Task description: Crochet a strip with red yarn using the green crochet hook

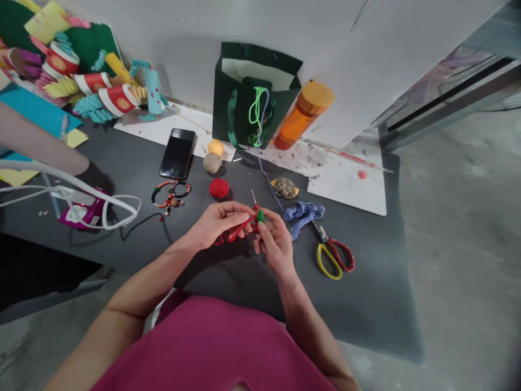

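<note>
My right hand (275,243) pinches the green handle of a crochet hook (259,214), whose thin metal shaft points up and away from me. My left hand (223,221) grips a strip of red crochet work (237,232) close to the hook; part of the strip hangs below the fingers. Red yarn lies around the hook's shaft where both hands meet. Just beyond my left hand sits a ball of red yarn (218,188). Right of my right hand lies a blue-violet piece of yarn work (303,213), partly over the scissors (331,252) with red and yellow handles.
A dark green paper bag (236,103) and an orange bottle (303,117) stand along the wall. Nearer are a crocheted flower (285,188), a beige yarn ball (212,162), a phone (178,153) and a beaded bracelet (171,194). White cables (122,209) loop at left.
</note>
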`<state>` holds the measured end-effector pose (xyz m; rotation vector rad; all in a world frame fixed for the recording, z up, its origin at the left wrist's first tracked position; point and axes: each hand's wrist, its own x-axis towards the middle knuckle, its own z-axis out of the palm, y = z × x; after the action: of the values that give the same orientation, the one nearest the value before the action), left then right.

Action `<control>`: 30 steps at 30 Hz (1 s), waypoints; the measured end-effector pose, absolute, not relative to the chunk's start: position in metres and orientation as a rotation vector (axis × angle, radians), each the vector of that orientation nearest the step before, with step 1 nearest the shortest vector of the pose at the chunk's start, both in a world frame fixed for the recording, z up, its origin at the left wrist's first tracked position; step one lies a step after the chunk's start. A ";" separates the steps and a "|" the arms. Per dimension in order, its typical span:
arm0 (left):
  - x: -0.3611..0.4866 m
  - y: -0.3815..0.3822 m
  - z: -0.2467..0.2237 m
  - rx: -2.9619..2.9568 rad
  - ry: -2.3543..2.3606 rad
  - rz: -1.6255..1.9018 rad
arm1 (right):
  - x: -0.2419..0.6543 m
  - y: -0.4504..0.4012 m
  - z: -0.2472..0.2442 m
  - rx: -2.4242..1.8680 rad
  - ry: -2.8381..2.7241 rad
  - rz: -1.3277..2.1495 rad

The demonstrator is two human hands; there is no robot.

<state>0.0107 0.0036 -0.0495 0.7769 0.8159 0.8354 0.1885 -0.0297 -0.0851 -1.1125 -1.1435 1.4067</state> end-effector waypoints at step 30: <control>-0.012 0.009 -0.039 0.860 0.781 1.059 | 0.198 -0.021 -0.077 -0.986 -0.763 1.703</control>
<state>-0.0121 0.0093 -0.0392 0.8604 0.7815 1.0586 0.1984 -0.0208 -0.0770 -0.9859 -0.7632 1.7025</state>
